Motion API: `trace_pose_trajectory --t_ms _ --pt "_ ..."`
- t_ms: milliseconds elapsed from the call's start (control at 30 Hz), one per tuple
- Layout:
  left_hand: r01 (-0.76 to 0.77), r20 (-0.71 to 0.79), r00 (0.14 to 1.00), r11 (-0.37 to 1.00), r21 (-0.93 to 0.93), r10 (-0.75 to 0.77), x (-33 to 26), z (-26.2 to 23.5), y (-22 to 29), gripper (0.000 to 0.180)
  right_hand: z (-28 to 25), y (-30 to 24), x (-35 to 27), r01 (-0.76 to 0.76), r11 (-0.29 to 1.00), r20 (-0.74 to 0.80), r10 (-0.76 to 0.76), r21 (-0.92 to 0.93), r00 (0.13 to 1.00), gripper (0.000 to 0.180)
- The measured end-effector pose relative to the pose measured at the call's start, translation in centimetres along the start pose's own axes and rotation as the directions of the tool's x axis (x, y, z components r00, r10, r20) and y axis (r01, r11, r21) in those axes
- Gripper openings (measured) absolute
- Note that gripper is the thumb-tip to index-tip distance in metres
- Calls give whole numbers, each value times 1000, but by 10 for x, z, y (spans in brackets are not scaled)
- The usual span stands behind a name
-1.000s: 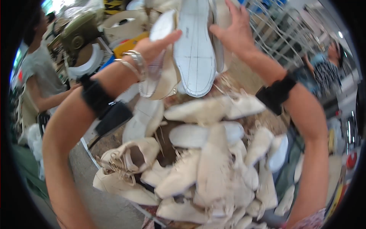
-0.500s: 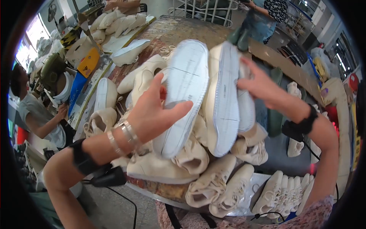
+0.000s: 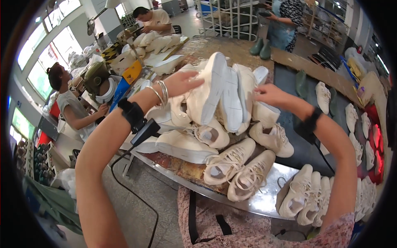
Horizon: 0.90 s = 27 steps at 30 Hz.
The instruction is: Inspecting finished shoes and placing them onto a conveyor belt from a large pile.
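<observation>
My left hand (image 3: pixel 182 82) reaches over the shoe pile with its fingers stretched out, beside a cream lace-up shoe (image 3: pixel 211 89) tilted with its pale sole showing. Next to that shoe leans another pale sole (image 3: pixel 231 101), and a further cream shoe (image 3: pixel 248 84) stands by my right hand (image 3: pixel 273 94). Its fingers are apart and lie near that shoe's side; whether they touch it I cannot tell. Below, loose cream shoes lie jumbled, among them one on its side (image 3: pixel 186 146). A laced pair (image 3: pixel 248 169) sits at the table's near edge.
Several cream shoes (image 3: pixel 308 196) stand in a row at the near right. A dark belt (image 3: pixel 302 136) on the right carries cream and green shoes. Green boots (image 3: pixel 260 48) stand at the far edge. Two people work on the left; another stands at the back beside a white rack (image 3: pixel 227 20).
The view has tilted up, showing more of the room. The two shoes held with soles facing me now rest turned on the pile, and my hands have drawn apart from them.
</observation>
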<state>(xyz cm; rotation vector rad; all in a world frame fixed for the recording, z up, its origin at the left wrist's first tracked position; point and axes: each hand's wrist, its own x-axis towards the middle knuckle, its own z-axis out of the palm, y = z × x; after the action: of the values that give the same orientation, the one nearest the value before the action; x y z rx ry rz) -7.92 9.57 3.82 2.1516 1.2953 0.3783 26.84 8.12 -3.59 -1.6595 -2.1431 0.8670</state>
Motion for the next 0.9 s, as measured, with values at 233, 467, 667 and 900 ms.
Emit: trace_pose_trajectory --t_ms 233,467,667,900 --pt "512 -486 805 813 277 -341 62 -98 -211 89 28 -2 -86 50 945 -100 -19 324 995 26" --pt "606 -530 783 590 533 -325 173 -90 -333 112 1 11 -86 -473 720 -20 559 508 829 24" --pt "673 -451 740 552 492 -500 248 -88 -381 126 -5 39 -81 -586 640 -13 681 497 732 22" --pt "805 -425 593 522 282 -684 220 -93 -356 92 -9 38 -61 -559 698 64 598 446 799 23"
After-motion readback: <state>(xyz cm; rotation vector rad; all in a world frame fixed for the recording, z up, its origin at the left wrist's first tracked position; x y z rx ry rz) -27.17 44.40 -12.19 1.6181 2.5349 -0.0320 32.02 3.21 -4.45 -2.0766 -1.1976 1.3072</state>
